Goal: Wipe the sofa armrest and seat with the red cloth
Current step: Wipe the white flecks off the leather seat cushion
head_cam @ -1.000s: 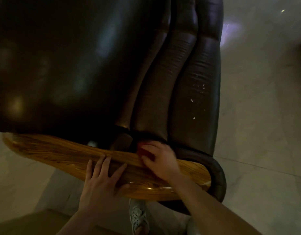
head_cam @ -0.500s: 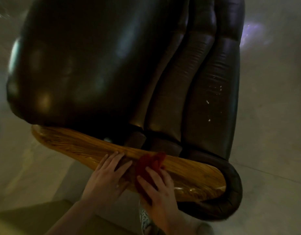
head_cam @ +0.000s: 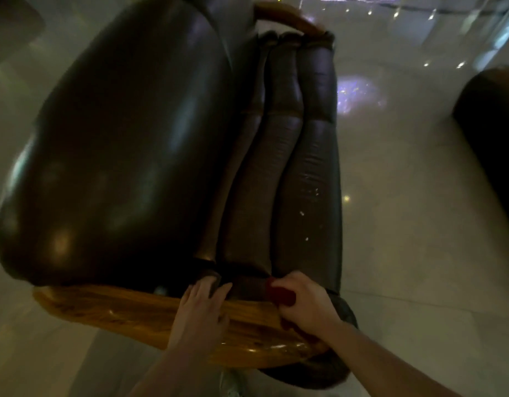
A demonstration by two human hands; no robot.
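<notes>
A dark brown leather sofa fills the view, its rounded seat point(head_cam: 118, 156) at left and its ribbed backrest point(head_cam: 290, 173) at right. A glossy wooden armrest point(head_cam: 110, 308) runs along the near side. My right hand point(head_cam: 304, 302) is shut on the red cloth point(head_cam: 279, 293), pressing it where the armrest meets the backrest; most of the cloth is hidden under the hand. My left hand point(head_cam: 201, 310) lies flat on the wooden armrest beside it, fingers spread, holding nothing.
A second wooden armrest point(head_cam: 284, 15) shows at the sofa's far end. Pale glossy floor tiles point(head_cam: 419, 224) surround the sofa. Another dark piece of furniture point(head_cam: 494, 133) stands at the right edge. A shoe point(head_cam: 233, 382) shows below the armrest.
My right hand has carried the red cloth from the middle of the armrest up and to the right, to the backrest seam. The view has pulled back, showing more of the sofa.
</notes>
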